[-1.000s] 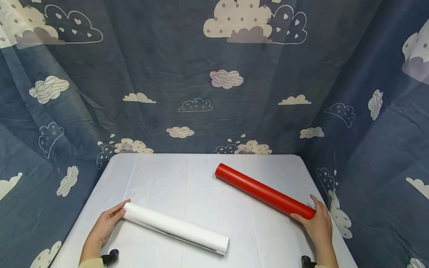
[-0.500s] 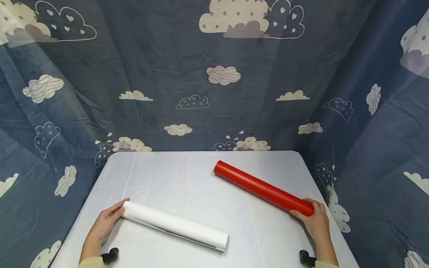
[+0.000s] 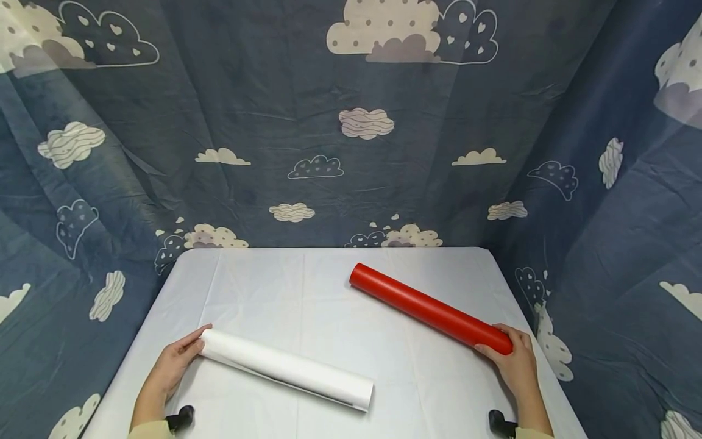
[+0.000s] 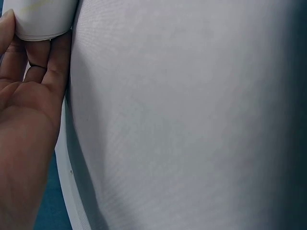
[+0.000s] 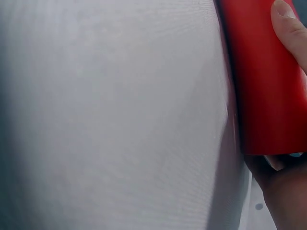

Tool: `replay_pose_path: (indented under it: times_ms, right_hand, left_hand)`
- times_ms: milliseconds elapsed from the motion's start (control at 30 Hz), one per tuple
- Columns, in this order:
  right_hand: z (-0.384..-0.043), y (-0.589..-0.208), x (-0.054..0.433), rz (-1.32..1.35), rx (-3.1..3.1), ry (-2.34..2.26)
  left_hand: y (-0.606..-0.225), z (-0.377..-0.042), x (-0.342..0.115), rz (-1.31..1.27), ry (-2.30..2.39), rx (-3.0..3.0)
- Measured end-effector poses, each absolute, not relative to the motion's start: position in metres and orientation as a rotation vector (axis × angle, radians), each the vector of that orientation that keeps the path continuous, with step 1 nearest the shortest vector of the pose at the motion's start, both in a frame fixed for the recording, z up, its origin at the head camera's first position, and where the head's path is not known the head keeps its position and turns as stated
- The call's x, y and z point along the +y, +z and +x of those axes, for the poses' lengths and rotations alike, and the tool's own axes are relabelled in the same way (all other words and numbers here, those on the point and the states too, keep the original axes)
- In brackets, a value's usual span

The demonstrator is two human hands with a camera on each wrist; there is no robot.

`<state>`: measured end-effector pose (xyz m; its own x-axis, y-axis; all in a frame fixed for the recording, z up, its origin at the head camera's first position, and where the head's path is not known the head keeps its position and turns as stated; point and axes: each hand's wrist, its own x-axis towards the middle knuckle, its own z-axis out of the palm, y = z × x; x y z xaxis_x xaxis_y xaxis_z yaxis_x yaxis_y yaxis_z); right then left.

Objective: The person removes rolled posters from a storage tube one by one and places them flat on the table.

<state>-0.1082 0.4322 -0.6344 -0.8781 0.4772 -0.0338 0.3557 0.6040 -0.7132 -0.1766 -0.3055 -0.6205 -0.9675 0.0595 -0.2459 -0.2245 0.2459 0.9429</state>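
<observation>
A white roll (image 3: 287, 369), like rolled-up paper, lies slantwise across the near left of the table. My left hand (image 3: 170, 372) holds its left end, with the thumb (image 4: 6, 29) on one side and the fingers around the other in the left wrist view. To the right lies a red roll (image 3: 422, 305), slanting from the table's far middle to its right side. My right hand (image 3: 515, 360) grips the near right end of it. The right wrist view has my thumb (image 5: 290, 28) pressed along the red surface, while most of the other fingers are hidden behind the roll.
A white cloth-covered table (image 3: 263, 286) carries both rolls. Dark blue curtains (image 3: 263, 110) with cloud prints hang behind it and at both sides. Black wrist mounts (image 3: 180, 419) are strapped at the cuffs.
My right hand's fingers have closed down over the end of the red roll, where they stood raised a second ago. The head view has shifted slightly. The left hand keeps its place.
</observation>
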Motion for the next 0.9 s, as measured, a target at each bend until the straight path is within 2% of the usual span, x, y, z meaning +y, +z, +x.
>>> replay_pose_path:
  times_ms: [433,900]
  right_hand:
    - [-0.117,-0.628,0.431,-0.681,-2.664,1.193]
    - [-0.143,-0.624,0.438,-0.624,-2.770,1.200]
  left_hand:
    - [-0.621,-0.177,-0.306,-0.197,1.750,2.284]
    - [-0.621,-0.178,-0.308,-0.213,1.742,2.286]
